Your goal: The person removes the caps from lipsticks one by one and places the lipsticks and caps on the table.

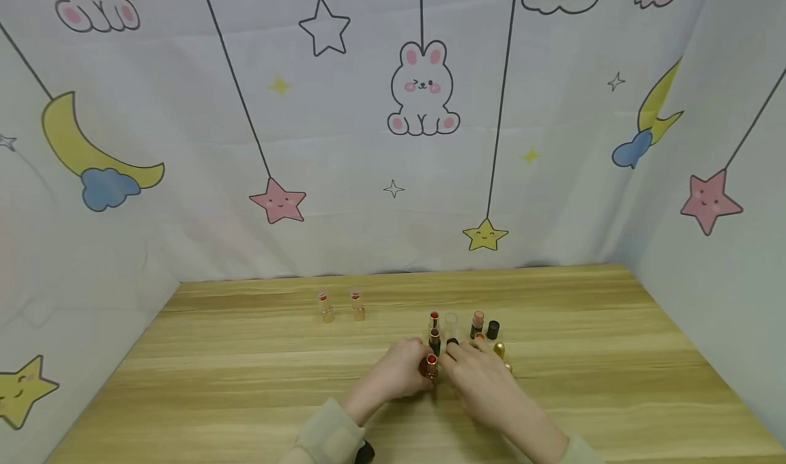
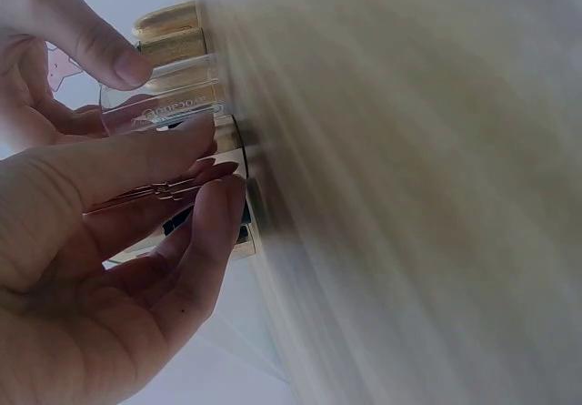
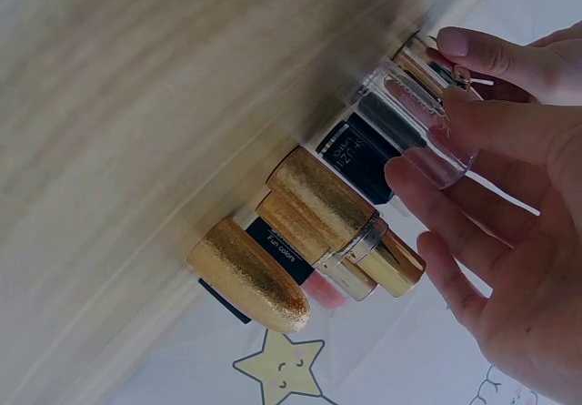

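Note:
Over the wooden table, my left hand (image 1: 402, 368) pinches a gold-toned lipstick (image 1: 432, 364) with its red bullet showing on top. Fingers hide much of the tube in the left wrist view. My right hand (image 1: 482, 382), close on the right, grips a clear lipstick cap (image 3: 407, 114) with lettering on its side. The cap is upright, near the left hand's fingertips. Just beyond the hands are a dark-bodied lipstick (image 1: 434, 342) and another red lipstick (image 1: 434, 319). Past the right hand stand a textured gold lipstick (image 3: 318, 196) and a round-ended gold cap (image 3: 250, 273).
Two capped lipsticks, one left (image 1: 325, 308) and one right (image 1: 357, 307), stand toward the back left. A pinkish lipstick (image 1: 477, 323), a black cap (image 1: 493, 329) and a clear cap (image 1: 451, 323) are behind the right hand. A printed white cloth (image 1: 368, 232) borders the table (image 1: 245, 355).

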Tool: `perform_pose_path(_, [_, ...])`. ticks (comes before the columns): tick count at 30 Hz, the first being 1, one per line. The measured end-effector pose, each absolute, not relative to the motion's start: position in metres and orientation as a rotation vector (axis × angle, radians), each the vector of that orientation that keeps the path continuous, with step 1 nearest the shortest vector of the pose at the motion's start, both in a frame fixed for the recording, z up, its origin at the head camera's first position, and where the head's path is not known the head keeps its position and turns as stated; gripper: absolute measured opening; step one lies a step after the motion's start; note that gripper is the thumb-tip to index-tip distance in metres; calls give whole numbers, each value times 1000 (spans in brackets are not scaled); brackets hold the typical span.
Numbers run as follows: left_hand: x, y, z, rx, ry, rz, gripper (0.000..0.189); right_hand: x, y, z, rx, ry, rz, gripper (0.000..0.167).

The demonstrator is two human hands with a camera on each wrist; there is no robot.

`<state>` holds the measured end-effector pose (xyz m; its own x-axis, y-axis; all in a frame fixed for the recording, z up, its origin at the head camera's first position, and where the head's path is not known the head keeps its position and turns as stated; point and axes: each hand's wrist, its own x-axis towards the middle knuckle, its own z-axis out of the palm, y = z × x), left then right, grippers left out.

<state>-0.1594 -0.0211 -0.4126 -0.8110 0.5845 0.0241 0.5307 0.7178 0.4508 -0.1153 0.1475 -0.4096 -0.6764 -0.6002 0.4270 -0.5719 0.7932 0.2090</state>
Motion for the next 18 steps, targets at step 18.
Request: perform_pose_path(18, [-157, -26, -412, 873, 2793, 721, 23, -115, 149, -409, 838, -2482, -81, 30])
